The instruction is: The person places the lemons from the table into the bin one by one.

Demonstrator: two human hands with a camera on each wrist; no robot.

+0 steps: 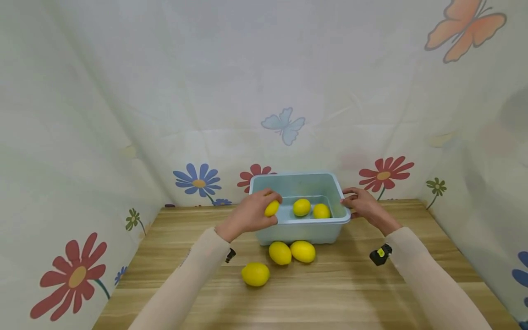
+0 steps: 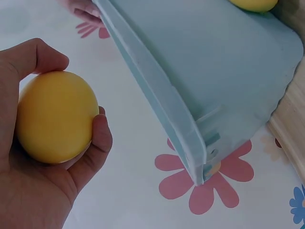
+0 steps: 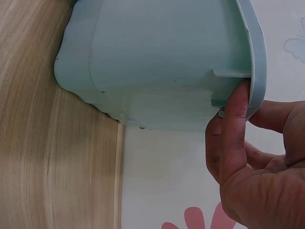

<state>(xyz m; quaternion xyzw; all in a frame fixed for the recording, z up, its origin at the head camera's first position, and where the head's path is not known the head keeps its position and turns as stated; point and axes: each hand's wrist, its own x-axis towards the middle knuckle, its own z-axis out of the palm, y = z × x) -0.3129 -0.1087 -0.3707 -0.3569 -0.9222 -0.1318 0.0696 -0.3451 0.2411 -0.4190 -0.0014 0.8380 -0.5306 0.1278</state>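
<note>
A yellow lemon [image 2: 57, 117] is held in my left hand [image 1: 249, 213], with the thumb on one side and curled fingers on the other. That hand is above the left part of a light blue plastic bin [image 1: 305, 231]. Inside the bin lie two more lemons, one near the middle [image 1: 301, 207] and one to its right [image 1: 321, 211]. At the bin's right end, my right hand [image 1: 366, 207] pinches the rim; in the right wrist view its fingers [image 3: 234, 129] hook under the lip, with the thumb on the other side.
On the wooden table [image 1: 330, 293], two lemons lie against the bin's front, a left one [image 1: 280, 253] and a right one [image 1: 303, 251]. A third lemon [image 1: 255, 274] lies nearer, to the left. A patterned cloth wall [image 1: 222, 137] stands behind the bin.
</note>
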